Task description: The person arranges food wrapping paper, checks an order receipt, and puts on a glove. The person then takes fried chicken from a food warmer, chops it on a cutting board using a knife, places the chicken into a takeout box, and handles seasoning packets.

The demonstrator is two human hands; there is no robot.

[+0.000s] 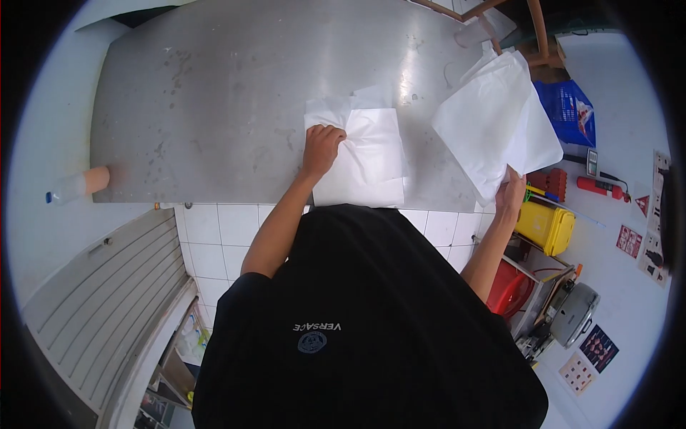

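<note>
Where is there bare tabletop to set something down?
Widest: the steel table left of the white pile, reaching the bottle at its corner. A narrower strip parts the pile from the sheet bundle in the right hand. Crowded: right end, around that bundle.

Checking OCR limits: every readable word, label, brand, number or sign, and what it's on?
"VERSACE": black T-shirt, upside down in view.
Too small or blurred to read: any text on the blue bag, fire extinguisher, triangular warning sign, red-and-white sign, dark poster.
No other text is legible.
</note>
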